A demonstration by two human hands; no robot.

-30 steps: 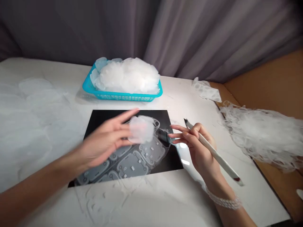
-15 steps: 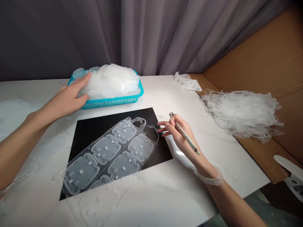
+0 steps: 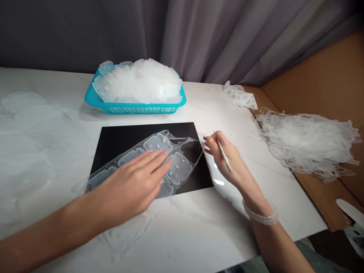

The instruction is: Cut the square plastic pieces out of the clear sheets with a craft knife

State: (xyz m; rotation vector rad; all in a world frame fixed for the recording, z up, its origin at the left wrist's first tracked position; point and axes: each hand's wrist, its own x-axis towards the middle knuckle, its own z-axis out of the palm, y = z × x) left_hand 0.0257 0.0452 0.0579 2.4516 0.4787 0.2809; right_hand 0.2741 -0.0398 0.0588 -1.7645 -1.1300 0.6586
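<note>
A clear moulded plastic sheet point(image 3: 180, 167) with rounded panels lies aslant over a black mat point(image 3: 127, 132). My left hand point(image 3: 139, 182) is laid flat across it, fingers stretched out and covering several panels. My right hand point(image 3: 223, 155), at the mat's right edge, has slim pale tweezers point(image 3: 224, 157) tucked in its grip. Its thumb and fingertips also pinch the thin looped edge strip of the sheet, which is drawn taut toward them. The sheet's lower end runs off the mat onto the white table.
A turquoise basket point(image 3: 136, 110) heaped with translucent pieces stands behind the mat. At right, a pile of clear frame scraps point(image 3: 309, 140) rests by a cardboard box point(image 3: 321, 72), with a crumpled scrap point(image 3: 240, 95) behind. Faint clear pieces point(image 3: 28, 125) spread over the table's left.
My left hand has come from the basket down onto the plastic sheet. My right hand now pinches the sheet's edge strip, pulling it right. The view has shifted slightly.
</note>
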